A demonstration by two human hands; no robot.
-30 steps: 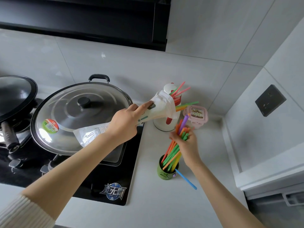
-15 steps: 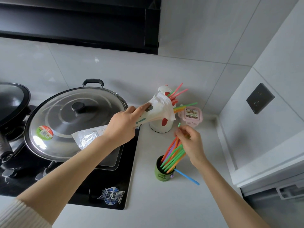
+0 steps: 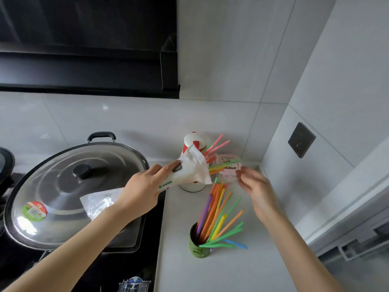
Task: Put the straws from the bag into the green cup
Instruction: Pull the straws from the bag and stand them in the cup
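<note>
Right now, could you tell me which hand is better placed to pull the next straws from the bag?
The right hand: open, empty, beside the straws poking from the bag, which the left hand grips.

The right hand is smeared with motion, its fingers unclear. The bag hides the middle of the white-and-red bottle by the back edge of the worktop. Print on the lid sticker is too small to read, and a second pan is cut off at the left
</note>
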